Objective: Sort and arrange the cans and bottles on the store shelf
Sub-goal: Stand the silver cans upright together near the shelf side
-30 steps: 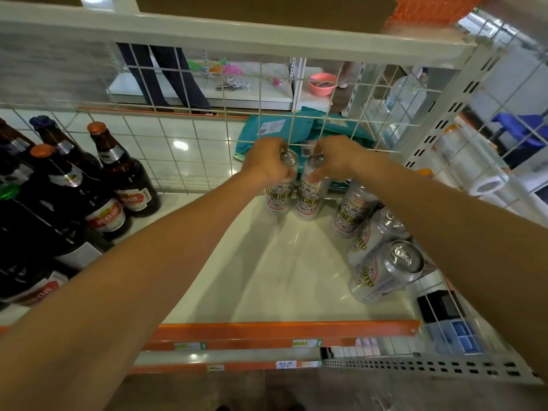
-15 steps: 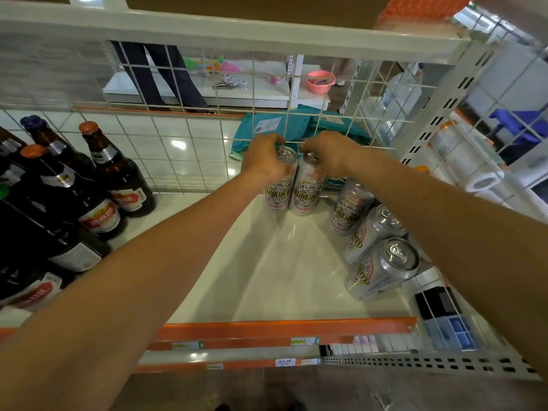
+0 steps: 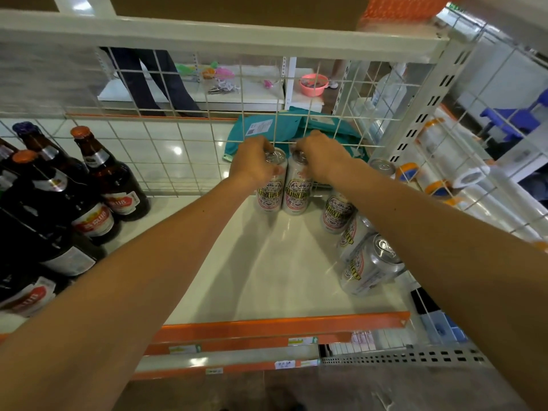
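On the white shelf (image 3: 267, 277), jumbled cans (image 3: 367, 268) wait forward of the wire back panel's (image 3: 189, 161) right end. Against the panel, two upright beer cans (image 3: 269, 192) stay touching, unmoved. Left hand (image 3: 253, 164) and right hand (image 3: 324, 161) still grip one top each, so placement looks done.

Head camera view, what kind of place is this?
Probably a retail shop aisle: a white shelf with orange edge strips bearing small labels, brown beer bottles at the left, and matching silver cans by the wire-mesh back.
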### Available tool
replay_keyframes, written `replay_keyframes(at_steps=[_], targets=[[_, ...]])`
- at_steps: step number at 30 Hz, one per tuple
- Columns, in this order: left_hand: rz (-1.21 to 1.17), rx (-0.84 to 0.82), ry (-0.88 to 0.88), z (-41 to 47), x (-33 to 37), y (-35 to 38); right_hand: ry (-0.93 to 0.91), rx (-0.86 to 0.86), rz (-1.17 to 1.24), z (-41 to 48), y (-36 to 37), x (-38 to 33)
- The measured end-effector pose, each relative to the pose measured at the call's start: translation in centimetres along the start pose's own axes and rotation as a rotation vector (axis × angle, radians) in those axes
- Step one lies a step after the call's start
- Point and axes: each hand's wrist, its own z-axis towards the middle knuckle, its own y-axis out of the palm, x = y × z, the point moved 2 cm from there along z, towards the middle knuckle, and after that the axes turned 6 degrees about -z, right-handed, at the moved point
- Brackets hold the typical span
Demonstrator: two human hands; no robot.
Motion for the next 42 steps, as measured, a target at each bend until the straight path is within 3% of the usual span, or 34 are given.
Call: replay_keyframes(at_steps=[7, 20, 27, 31, 36, 42], targets=[[0.058, -0.075, 0.018, 0.2, 0.4, -1.2, 0.010, 0.020, 0.071, -0.7, 0.3, 0.1], [0.017, -0.033, 0.016, -0.2, 0.1, -1.0, 0.014, 0.045, 0.028, -1.1, 0.3, 0.0], [0.056, -0.089, 0.025, -1.2, 1.3, -1.4, 0.002, -0.031, 0.156, -1.9, -0.6, 1.3], [0.020, 0.130, 0.135, -2.2, 2.1, -2.7, 0.122, 0.065, 0.153, -3.4, -1.6, 4.5], [-0.043, 0.092, 0.258, -3.5, 2.4, -1.5, 0.191, -0.235, 0.010, -5.2, -0.8, 6.2], [-0.071, -0.068, 0.263, -5.0, 3.1, 1.3, 0.162, -0.254, -0.013, -5.7, -1.0, 5.2]])
